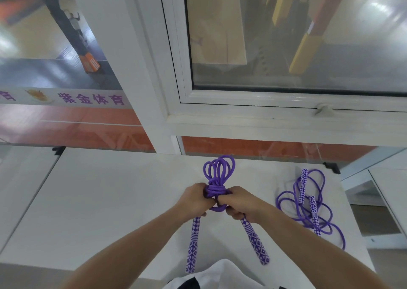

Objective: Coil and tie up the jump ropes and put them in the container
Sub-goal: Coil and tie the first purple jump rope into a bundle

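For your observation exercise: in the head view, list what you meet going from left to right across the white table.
Left hand → coiled purple rope bundle that both hands grip → right hand → loose purple jump rope lying uncoiled on the table.

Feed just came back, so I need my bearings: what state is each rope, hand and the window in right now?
Held jump rope: coiled, wrapped at the middle, loops up, both handles hanging.
Second jump rope: loose, uncoiled on the white table, untouched.
Left hand: gripping the wrapped bundle.
Right hand: gripping the bundle beside one handle.
Window: closed.
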A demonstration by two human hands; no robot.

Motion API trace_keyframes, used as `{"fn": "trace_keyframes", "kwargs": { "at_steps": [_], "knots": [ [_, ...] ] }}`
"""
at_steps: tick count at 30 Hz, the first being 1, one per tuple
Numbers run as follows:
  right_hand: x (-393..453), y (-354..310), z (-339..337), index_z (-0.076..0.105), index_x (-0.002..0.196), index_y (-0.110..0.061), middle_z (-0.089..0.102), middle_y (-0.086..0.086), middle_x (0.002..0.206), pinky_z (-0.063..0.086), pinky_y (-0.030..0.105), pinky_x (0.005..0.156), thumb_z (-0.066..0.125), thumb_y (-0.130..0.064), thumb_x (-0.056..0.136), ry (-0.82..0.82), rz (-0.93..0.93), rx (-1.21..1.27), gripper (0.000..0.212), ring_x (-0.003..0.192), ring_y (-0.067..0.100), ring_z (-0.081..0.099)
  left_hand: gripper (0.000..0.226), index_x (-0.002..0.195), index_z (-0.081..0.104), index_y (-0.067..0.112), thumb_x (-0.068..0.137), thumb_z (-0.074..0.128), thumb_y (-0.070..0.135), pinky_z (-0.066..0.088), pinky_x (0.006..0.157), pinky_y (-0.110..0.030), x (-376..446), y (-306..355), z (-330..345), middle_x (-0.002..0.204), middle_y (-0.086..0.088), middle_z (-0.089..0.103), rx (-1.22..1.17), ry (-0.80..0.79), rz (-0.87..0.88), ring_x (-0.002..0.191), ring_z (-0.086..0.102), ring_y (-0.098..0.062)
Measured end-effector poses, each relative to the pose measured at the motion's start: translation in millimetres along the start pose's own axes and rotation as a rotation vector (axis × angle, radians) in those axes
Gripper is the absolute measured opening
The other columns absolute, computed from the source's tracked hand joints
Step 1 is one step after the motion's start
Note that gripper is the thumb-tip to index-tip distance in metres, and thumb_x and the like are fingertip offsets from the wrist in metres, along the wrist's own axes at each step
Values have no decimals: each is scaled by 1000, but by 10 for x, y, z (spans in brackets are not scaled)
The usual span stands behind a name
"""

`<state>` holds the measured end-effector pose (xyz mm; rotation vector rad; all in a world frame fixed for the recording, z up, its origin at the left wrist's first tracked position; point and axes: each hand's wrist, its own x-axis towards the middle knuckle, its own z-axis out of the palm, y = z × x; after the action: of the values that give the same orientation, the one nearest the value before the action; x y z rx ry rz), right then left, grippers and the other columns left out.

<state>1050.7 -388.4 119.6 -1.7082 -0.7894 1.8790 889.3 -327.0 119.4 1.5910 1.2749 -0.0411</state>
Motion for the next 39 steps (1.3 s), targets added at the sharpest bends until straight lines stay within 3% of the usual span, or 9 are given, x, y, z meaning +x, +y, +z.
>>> {"fn": "trace_keyframes", "kwargs": {
  "at_steps": [5, 12, 17, 20, 24, 29, 32, 36, 39],
  "knots": [
    [108, -30, 20, 50, 83, -11, 40, -2, 59, 22, 23, 42, 53, -2, 85, 52, 8, 186, 10, 48, 11, 25, 11, 98, 59, 12, 90, 53, 15, 57, 50, -29, 49, 68, 89, 83, -9, 69, -23, 165, -15, 63, 69, -26],
    [131, -17, 34, 57, 88, -8, 39, 0, 60, 19, 26, 45, 57, -1, 83, 145, -54, 248, 9, 49, 13, 24, 8, 85, 57, 9, 86, 49, 11, 44, 52, -30, 72, 60, 54, 66, -7, 60, -192, 120, -54, 53, 51, -20],
    [14, -25, 1, 52, 86, -11, 35, 1, 61, 22, 23, 42, 58, -4, 81, 55, -42, 121, 10, 49, 13, 23, 6, 87, 61, 13, 90, 55, 13, 43, 54, -21, 85, -42, 4, 72, 5, 63, 78, 145, 96, 61, 54, -14],
    [6, -58, -30, 49, 87, -10, 35, 0, 62, 21, 24, 43, 59, -5, 78, 42, -26, 98, 15, 49, 14, 22, 7, 86, 61, 13, 90, 55, 14, 42, 56, -21, 90, -42, 11, 74, 3, 63, 111, 158, 129, 64, 55, -16],
    [27, -31, -107, 60, 93, -9, 38, 1, 66, 23, 23, 44, 65, -7, 85, -45, -25, 188, 10, 52, 13, 22, 5, 82, 61, 4, 85, 58, 5, 43, 52, -29, 63, -60, 27, 63, -8, 58, -347, 91, -76, 50, 48, -20],
    [121, 38, -137, 61, 94, -4, 39, 2, 63, 29, 24, 49, 65, -5, 86, -4, -49, 295, 9, 54, 13, 29, 7, 89, 59, 0, 86, 64, -1, 38, 50, -24, -40, -25, 66, 65, -7, 49, -838, -67, -179, 52, 43, -14],
    [133, 66, -140, 65, 97, 0, 46, 3, 65, 35, 25, 53, 69, -5, 89, -2, -52, 381, 10, 55, 13, 37, 8, 93, 62, 0, 86, 66, 0, 37, 54, -24, -48, -35, 90, 68, -7, 50, -907, -105, -171, 54, 42, -13],
    [129, 124, -197, 69, 102, 4, 55, 7, 72, 44, 22, 53, 72, -7, 90, 50, -29, 529, 16, 58, 13, 46, 7, 91, 61, 0, 86, 66, 0, 38, 54, -25, -36, -103, 90, 68, -8, 47, -817, -43, -167, 52, 42, -14],
    [89, 148, -241, 67, 98, 5, 63, 16, 80, 57, 26, 60, 69, -7, 90, 71, 61, 683, 15, 72, 24, 64, 6, 86, 60, 0, 85, 66, -1, 37, 58, -29, 9, -131, 48, 65, -9, 47, -766, 32, -146, 51, 42, -16]
  ]
}}
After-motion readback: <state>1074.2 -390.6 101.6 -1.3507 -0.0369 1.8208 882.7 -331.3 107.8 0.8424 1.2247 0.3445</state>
